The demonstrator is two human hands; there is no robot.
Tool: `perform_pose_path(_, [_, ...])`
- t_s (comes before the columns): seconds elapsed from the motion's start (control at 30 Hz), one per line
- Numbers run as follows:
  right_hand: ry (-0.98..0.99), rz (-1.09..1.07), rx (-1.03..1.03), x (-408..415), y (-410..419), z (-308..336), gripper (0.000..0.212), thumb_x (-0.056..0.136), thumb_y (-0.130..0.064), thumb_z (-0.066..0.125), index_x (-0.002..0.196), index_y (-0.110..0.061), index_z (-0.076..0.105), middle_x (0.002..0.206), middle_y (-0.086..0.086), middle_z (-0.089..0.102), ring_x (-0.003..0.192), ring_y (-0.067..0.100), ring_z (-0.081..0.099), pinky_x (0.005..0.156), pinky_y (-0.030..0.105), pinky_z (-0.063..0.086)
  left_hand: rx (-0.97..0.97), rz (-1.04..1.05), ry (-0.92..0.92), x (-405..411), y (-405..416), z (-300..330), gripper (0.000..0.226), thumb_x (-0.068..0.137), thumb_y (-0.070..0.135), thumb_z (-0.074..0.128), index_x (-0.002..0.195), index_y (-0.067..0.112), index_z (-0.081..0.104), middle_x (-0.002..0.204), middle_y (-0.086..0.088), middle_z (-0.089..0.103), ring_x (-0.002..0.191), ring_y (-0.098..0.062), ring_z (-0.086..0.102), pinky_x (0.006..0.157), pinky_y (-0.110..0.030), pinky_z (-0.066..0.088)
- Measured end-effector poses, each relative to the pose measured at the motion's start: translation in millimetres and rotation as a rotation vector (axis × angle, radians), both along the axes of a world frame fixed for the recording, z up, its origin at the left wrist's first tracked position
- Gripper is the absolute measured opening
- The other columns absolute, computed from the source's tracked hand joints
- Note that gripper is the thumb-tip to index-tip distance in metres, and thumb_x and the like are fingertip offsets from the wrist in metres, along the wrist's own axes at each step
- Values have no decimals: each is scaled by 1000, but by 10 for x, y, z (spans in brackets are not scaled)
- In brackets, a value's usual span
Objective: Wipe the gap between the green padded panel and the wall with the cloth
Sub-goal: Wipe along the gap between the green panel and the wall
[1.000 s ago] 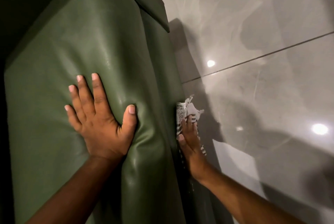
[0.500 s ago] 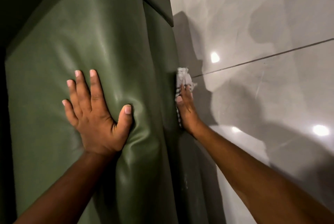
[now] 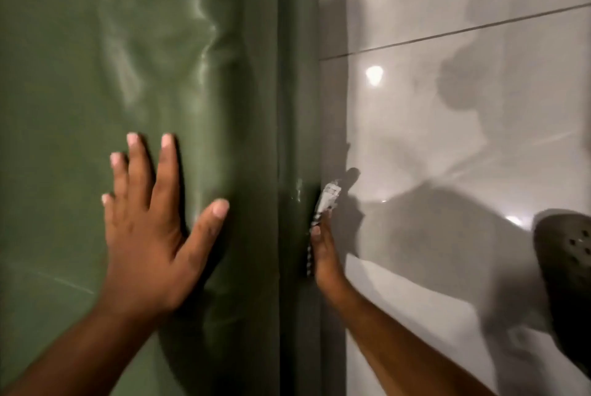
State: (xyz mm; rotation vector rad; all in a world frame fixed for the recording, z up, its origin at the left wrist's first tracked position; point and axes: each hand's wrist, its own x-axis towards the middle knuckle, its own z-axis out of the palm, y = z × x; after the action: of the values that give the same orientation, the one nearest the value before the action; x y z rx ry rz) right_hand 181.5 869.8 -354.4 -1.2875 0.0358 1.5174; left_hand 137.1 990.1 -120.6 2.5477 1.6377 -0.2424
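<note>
The green padded panel (image 3: 96, 60) fills the left half of the view. My left hand (image 3: 153, 226) lies flat on it with fingers spread, denting the padding. My right hand (image 3: 323, 255) is edge-on in the gap between the panel's side (image 3: 297, 76) and the grey tiled wall (image 3: 447, 140). It presses a white cloth with dark stripes (image 3: 327, 200) into that gap; the cloth pokes out above the fingertips and most of it is hidden behind the hand.
A dark perforated shoe-like object (image 3: 569, 255) sits at the right edge. A grout line (image 3: 447, 32) crosses the glossy tiles, which show light reflections and shadows of the arms.
The view has swung closer and more square to the panel. My right hand with the cloth has slid along the gap. My left hand stays pressed on the padding.
</note>
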Motion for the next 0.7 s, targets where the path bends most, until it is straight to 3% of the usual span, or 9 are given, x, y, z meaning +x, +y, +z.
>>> perform_pose_path(0.03, [4,-21,5,-110,-157,71,46,103,-32,32,142,-36,8,149,-17,10,147,12,11,111,14,15,8,6,9,-95,-169,-22,85,85,75,31,157,42,0,170,-4,-2,156,-31,-4,120,-63,7])
perform_pose_path(0.1, [-1,-22,2,-341,-407,197,53,92,-51,32,139,-45,9,155,-19,6,149,10,8,119,27,13,70,19,10,-141,-281,-112,87,85,75,31,158,36,4,170,-9,2,156,-38,1,117,-68,10])
perform_pose_path(0.2, [-94,-14,5,-532,-519,274,77,83,-73,33,147,-40,5,162,-12,-3,150,10,0,125,43,5,165,18,-49,-112,-296,-238,89,86,78,25,158,28,11,168,-15,9,154,-43,8,115,-69,12])
perform_pose_path(0.3, [-308,-18,133,-403,-255,260,57,94,-58,33,142,-47,4,159,-11,-6,150,11,-5,124,46,3,211,4,-81,-141,-324,-306,87,88,77,24,158,27,13,168,-17,10,154,-44,8,116,-68,9])
perform_pose_path(0.4, [-515,-87,205,-150,291,191,43,93,-62,28,129,-73,7,159,-6,1,151,20,-1,123,52,6,238,-2,-87,-132,-309,-318,84,88,72,30,158,29,14,168,-16,9,154,-43,6,115,-69,8])
perform_pose_path(0.47, [-527,-130,211,31,606,78,44,91,-61,30,127,-76,9,162,3,6,151,26,3,123,53,7,250,-2,-82,-137,-280,-340,83,88,70,31,158,29,15,168,-16,10,154,-43,7,115,-70,8])
perform_pose_path(0.63, [-124,-128,56,322,820,-302,61,95,-42,36,150,-25,16,162,6,15,148,23,19,123,40,13,254,3,-78,-135,-270,-366,83,88,69,32,158,27,17,168,-17,11,154,-42,7,116,-70,9])
perform_pose_path(0.7, [-14,-156,8,195,601,-271,58,98,-35,39,150,-16,21,160,8,22,146,22,25,123,38,18,263,11,-86,-142,-261,-376,83,88,69,31,158,27,18,168,-17,11,154,-42,8,116,-70,9])
